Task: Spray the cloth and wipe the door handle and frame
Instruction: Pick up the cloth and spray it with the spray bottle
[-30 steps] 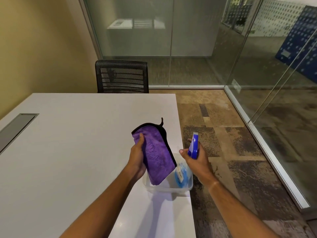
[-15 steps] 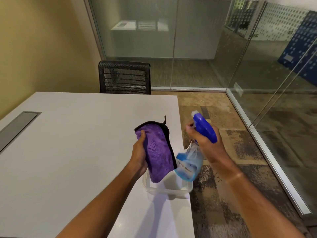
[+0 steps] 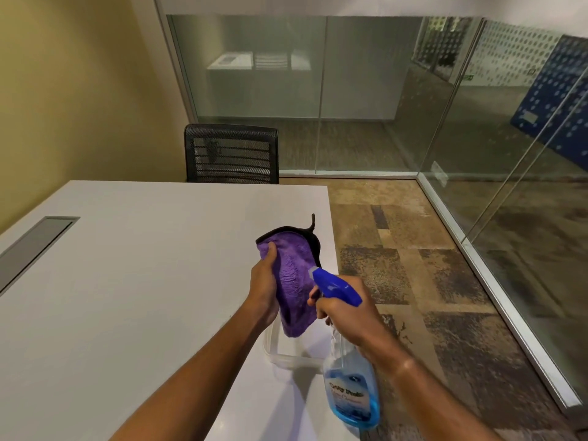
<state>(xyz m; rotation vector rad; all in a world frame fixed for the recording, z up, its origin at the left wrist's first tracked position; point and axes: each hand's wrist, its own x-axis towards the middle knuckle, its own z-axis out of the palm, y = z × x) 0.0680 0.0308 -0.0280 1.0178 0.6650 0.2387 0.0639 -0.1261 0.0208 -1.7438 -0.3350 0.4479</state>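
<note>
Head view has the purple cloth (image 3: 294,283) up in front of you, hanging over the near right corner of the white table (image 3: 127,281), your left hand (image 3: 264,289) gripping its left edge with the thumb on the face. And there it is: the spray bottle (image 3: 346,370), which was off to the right half a second ago, has swung in, blue nozzle now right up against the cloth! Your right hand (image 3: 346,316) is wrapped round the neck, a finger on the trigger. That reads as the spraying step under way, though no mist shows. Below the cloth sits a clear plastic tub (image 3: 286,358) on the table. Further out, a black mesh chair (image 3: 231,153) and glass partitions (image 3: 350,90); no handle is visible yet, so wiping comes later.
</note>
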